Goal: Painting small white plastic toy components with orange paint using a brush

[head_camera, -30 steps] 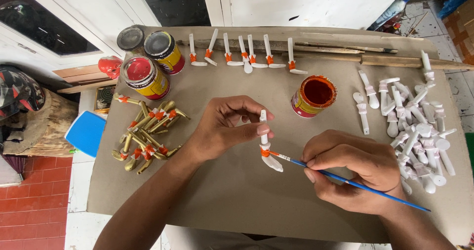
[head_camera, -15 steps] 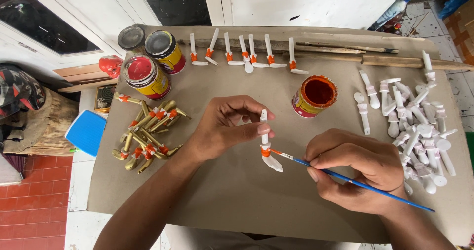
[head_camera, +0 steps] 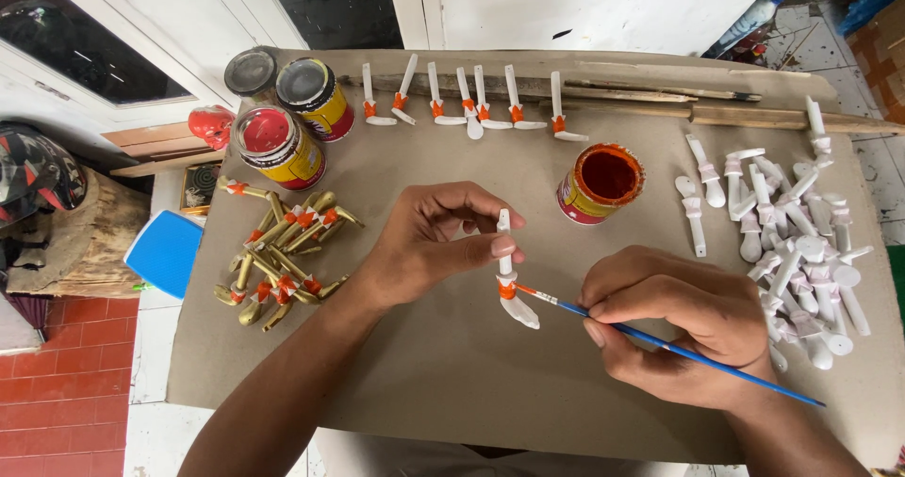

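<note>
Brown cardboard covered the bench [head_camera: 452, 373], which was set before white doors above a red tiled floor. An open yellow tin of orange-red paint [head_camera: 598, 183] was placed near the middle of the bench, its inside coated in paint. At the far left, a second open tin filled with red paint [head_camera: 278, 146] was seen beside a closed tin with a dark lid [head_camera: 317, 96] and a loose round lid [head_camera: 251, 70]. A row of white pieces with orange bands [head_camera: 467, 105] was laid along the far edge, a heap of gold-painted pieces [head_camera: 281, 251] at the left, and a pile of unpainted white pieces [head_camera: 801, 251] at the right.

A small white spoon-shaped piece [head_camera: 509, 274] was held upright over the centre of the bench, its stem pinched between thumb and fingers of the left hand [head_camera: 429, 241]. The right hand [head_camera: 683, 321] was closed around a thin blue-handled brush [head_camera: 660, 343], gripped like a pen, and the brush tip was pressed against the orange band on the piece.
</note>
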